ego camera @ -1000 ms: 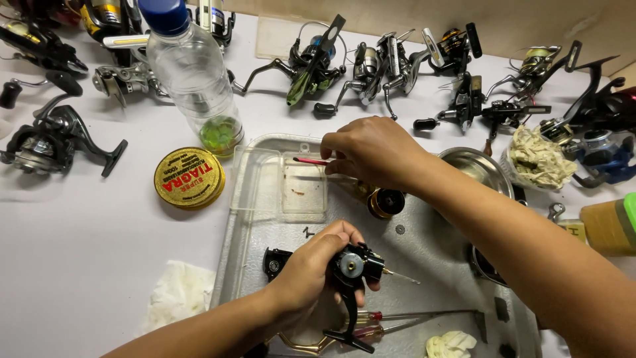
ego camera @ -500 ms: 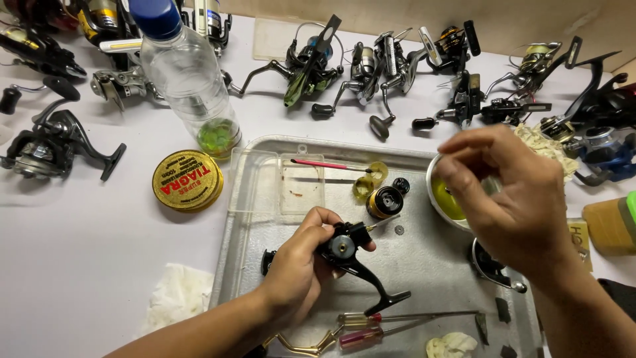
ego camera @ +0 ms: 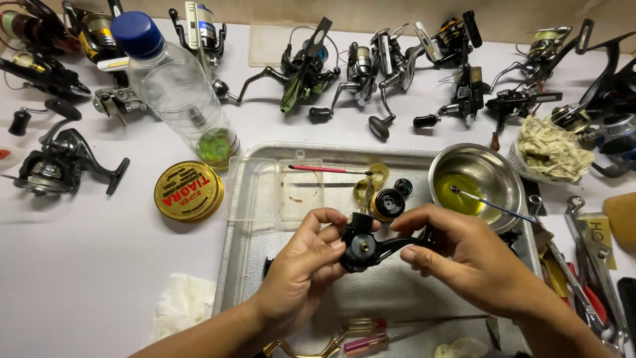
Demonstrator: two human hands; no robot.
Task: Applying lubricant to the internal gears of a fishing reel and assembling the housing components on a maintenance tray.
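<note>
Left hand (ego camera: 301, 272): fingers clamped on black reel body (ego camera: 361, 244).
Right hand (ego camera: 464, 255): fingertips pinching its stem.
Nearby: steel bowl (ego camera: 500, 174), spool (ego camera: 387, 204), metal tray (ego camera: 242, 219).

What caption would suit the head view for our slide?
Both hands, left hand and right hand, hold a black reel body over a metal tray.

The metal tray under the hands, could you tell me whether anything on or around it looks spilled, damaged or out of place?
Nothing looks spilled. The yellow liquid stays inside the steel bowl, a thin tool leaning in it. A small reddish smear marks the clear plastic lid in the tray. Both hands hold the black reel body.
</note>
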